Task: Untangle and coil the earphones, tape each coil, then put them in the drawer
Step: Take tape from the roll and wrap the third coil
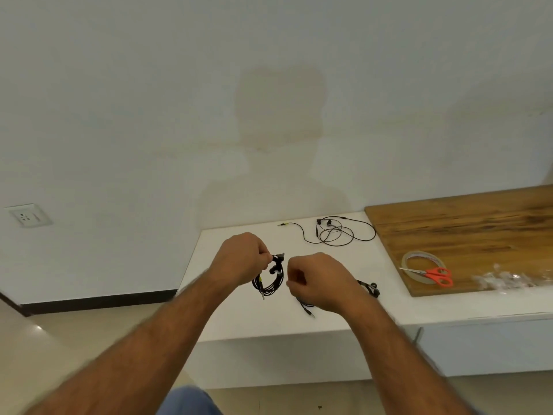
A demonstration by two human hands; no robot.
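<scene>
Pinching the top of a coiled black earphone set (268,280), the left hand (242,256) holds the bundle up so it hangs above the white tabletop (227,313); its plug tip dangles from the bottom of the coil. Right hand (318,281) sits just beside the coil, fingers curled inward; whether anything is held between them, cannot tell.

Second earphone set (369,289) lies on the white surface, mostly hidden under the right hand and wrist. Earbuds show at the wrist's right side, plug end (309,311) pokes out below the hand.

Third earphone set (335,232) lies loose and uncoiled near the wall, cable in open loops, plug pointing left.

Wooden board (466,232) covers the right part of the surface. On it: clear tape roll (410,259) with orange-handled scissors (434,275) laid across it, blades pointing left. Crumpled clear plastic (502,280) to the right of the scissors, blurred.

Wall socket (27,216) at far left.
</scene>
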